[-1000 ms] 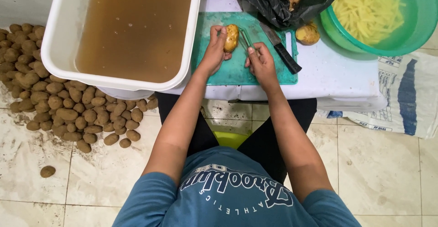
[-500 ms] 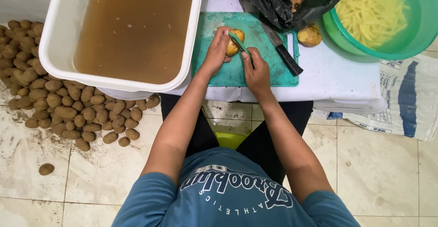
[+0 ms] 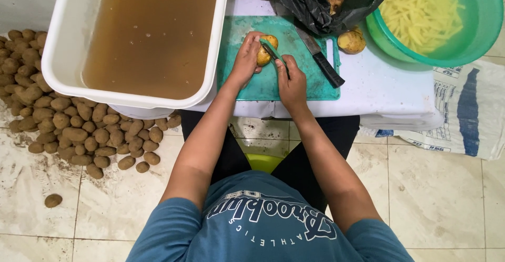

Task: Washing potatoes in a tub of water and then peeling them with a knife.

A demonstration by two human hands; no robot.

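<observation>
**Potato Being Peeled Over the Cutting Board**

Head view. The left hand (image 3: 245, 62) is gripping a half-peeled potato (image 3: 265, 50) in the upper centre of the frame, fingers curled closed around it. The right hand (image 3: 292, 83) is closed around the handle of a green peeler (image 3: 274, 54), whose head is lying against the potato's top side. Both hands are working above a green cutting board (image 3: 263, 86), with bare board showing below and to the left of them.

A black-handled knife (image 3: 322, 61) is lying diagonally on the board just right of the right hand. The board's near edge is sitting close to the white table (image 3: 384, 91) edge. A white tub (image 3: 68, 57) of brown water is occupying the upper left, its rim touching the board's left side. A black bag (image 3: 310, 4) of peelings is crowding the board's top edge, and a second potato (image 3: 351, 41) is resting beside it. A green bowl (image 3: 473, 36) of cut strips is filling the upper right corner. A pile of potatoes (image 3: 63, 120) is lying on the floor at left.
</observation>
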